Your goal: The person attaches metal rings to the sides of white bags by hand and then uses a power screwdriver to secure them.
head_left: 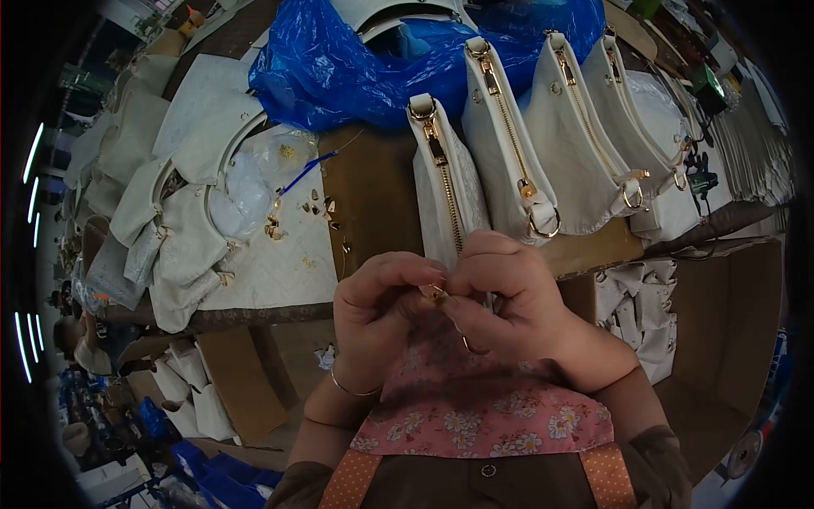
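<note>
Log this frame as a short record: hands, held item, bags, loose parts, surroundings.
left hand: fingertips at a small gold-coloured piece
right hand: fingertips at the same piece, against the left's
held item: exact shape hidden by fingers
bags: row of four whitish zipped bags ahead
loose parts: gold-coloured pieces, left of the row
behind row: blue plastic sheeting
lower right: cardboard box holding whitish pieces
</note>
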The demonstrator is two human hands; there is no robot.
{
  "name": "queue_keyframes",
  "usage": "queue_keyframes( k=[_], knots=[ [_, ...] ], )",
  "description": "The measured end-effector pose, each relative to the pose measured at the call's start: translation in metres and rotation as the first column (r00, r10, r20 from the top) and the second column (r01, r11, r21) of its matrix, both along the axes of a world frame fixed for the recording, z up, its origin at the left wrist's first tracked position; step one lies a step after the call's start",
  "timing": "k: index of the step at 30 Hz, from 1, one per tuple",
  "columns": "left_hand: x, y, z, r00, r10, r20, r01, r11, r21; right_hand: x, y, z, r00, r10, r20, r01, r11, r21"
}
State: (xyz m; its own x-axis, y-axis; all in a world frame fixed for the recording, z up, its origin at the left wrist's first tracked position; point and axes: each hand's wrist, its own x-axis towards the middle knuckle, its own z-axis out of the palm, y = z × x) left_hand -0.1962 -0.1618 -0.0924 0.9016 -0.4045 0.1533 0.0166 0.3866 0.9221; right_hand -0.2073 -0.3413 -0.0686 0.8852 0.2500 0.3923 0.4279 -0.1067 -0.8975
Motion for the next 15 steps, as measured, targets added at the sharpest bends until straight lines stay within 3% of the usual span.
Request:
queue_keyframes(
  k=[3, 5, 15],
  knots=[
    [-0.0026, -0.0039, -0.0008, 0.998, 0.051, 0.030, -0.051, 0.999, -0.017, 0.0019, -0.0008, 0.0021, 1.000, 0.020, 0.014, -0.020, 1.000, -0.019],
    [-0.0048, -0.0073, -0.0007, 0.996, 0.070, -0.062, -0.079, 0.987, -0.139, 0.0013, 0.0000, 0.0019, 1.000, 0.019, 0.011, -0.019, 1.000, -0.013],
    [-0.0035, -0.0026, -0.0047, 0.997, 0.069, 0.043, -0.067, 0.997, -0.031, -0.0008, 0.0003, 0.0012, 1.000, 0.005, 0.007, -0.004, 1.000, -0.024]
  ],
)
